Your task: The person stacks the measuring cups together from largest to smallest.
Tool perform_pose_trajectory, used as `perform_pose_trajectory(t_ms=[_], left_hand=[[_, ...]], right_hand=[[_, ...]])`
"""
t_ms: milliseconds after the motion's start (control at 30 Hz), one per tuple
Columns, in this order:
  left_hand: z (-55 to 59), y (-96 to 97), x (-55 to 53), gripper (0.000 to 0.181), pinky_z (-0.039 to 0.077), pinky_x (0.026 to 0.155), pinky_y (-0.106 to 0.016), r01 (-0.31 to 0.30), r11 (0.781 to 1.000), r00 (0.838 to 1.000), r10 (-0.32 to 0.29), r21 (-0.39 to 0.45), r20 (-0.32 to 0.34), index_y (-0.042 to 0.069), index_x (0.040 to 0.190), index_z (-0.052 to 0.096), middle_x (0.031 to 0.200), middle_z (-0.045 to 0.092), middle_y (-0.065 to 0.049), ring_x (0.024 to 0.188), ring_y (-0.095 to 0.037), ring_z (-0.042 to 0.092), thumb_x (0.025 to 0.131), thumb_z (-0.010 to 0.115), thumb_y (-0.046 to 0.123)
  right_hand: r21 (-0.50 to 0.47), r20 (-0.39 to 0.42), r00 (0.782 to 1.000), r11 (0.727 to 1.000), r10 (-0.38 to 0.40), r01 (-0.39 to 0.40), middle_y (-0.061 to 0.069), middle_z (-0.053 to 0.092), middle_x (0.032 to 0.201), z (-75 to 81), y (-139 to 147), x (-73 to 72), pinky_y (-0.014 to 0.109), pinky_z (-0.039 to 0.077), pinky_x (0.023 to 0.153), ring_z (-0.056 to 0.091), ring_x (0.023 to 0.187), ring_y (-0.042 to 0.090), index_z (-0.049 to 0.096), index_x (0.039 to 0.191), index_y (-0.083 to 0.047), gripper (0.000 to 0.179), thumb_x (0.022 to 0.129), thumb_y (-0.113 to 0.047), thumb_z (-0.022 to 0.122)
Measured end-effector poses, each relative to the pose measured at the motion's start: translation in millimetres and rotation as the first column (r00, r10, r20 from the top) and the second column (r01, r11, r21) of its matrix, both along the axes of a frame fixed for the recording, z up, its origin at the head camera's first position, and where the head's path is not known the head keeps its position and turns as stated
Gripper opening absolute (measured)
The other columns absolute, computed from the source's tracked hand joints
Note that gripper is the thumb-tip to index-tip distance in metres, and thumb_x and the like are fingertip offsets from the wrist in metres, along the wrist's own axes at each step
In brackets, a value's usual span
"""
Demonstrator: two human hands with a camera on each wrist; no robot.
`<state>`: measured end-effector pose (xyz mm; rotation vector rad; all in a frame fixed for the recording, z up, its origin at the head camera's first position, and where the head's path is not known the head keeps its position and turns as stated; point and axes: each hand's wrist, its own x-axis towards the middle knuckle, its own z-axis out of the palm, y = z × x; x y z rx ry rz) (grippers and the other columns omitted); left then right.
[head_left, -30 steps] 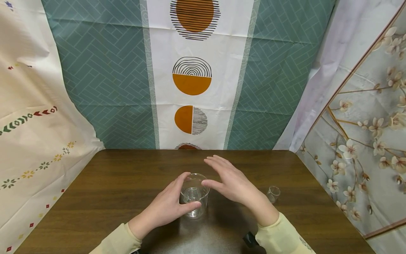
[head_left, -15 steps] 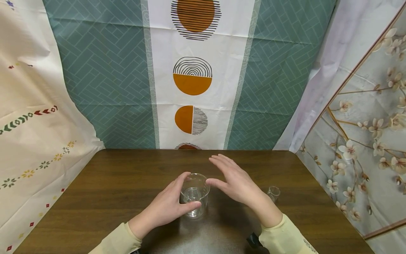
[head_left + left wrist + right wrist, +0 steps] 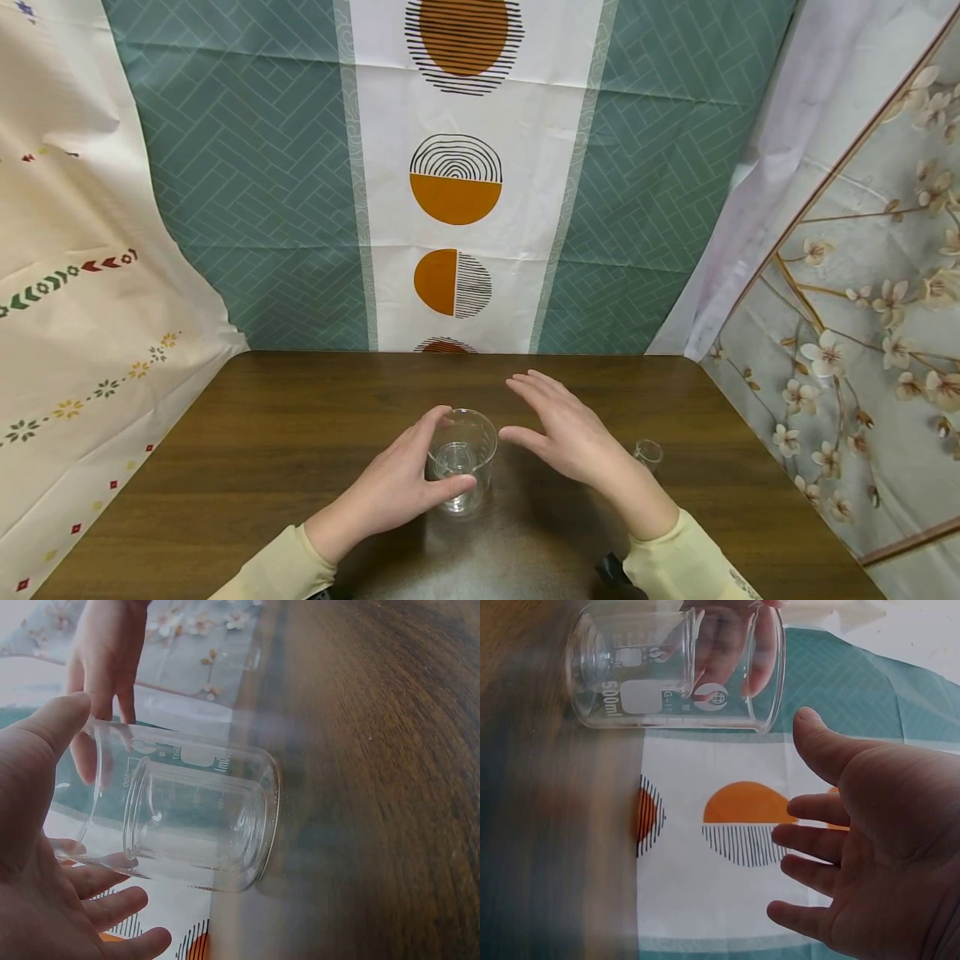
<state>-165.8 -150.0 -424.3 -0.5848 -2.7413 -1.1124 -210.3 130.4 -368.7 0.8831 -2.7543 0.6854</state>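
A large clear glass beaker (image 3: 480, 487), marked 500ml in the right wrist view, stands upright on the table. Inside it sits a smaller glass beaker (image 3: 199, 817). My left hand (image 3: 401, 479) curves around the large beaker's left side near the rim, thumb on the near side and index finger on the far side; its other fingers are spread, as the left wrist view shows. To the right of the beaker, my right hand (image 3: 566, 429) hovers with fingers extended and nothing in it, its thumb apart from the glass.
A small glass vessel (image 3: 651, 451) stands on the wooden table (image 3: 315, 400) at the right, partly hidden behind my right wrist. Patterned cloths hang behind the table and at both sides, including a teal and white one (image 3: 457, 250) at the back.
My right hand has moved rightward, away from the beaker's rim. My left hand and the large beaker have stayed in place.
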Motion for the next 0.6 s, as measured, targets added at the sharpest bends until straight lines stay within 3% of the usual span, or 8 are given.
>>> perform_pose_trajectory(t_ms=[600], left_hand=[[-1.1, -1.0, -0.7, 0.092, 0.051, 0.106, -0.058, 0.012, 1.000, 1.000, -0.012, 0.008, 0.003, 0.020, 0.160, 0.041, 0.151, 0.062, -0.007, 0.137, -0.030, 0.060, 0.092, 0.085, 0.063]], right_hand=[[0.038, -0.012, 0.998, 0.997, -0.068, 0.069, 0.010, 0.047, 0.171, -3.0, 10.6, 0.0, 0.067, 0.038, 0.121, 0.032, 0.164, 0.034, 0.053, 0.164, -0.014, 0.076, 0.102, -0.050, 0.079]])
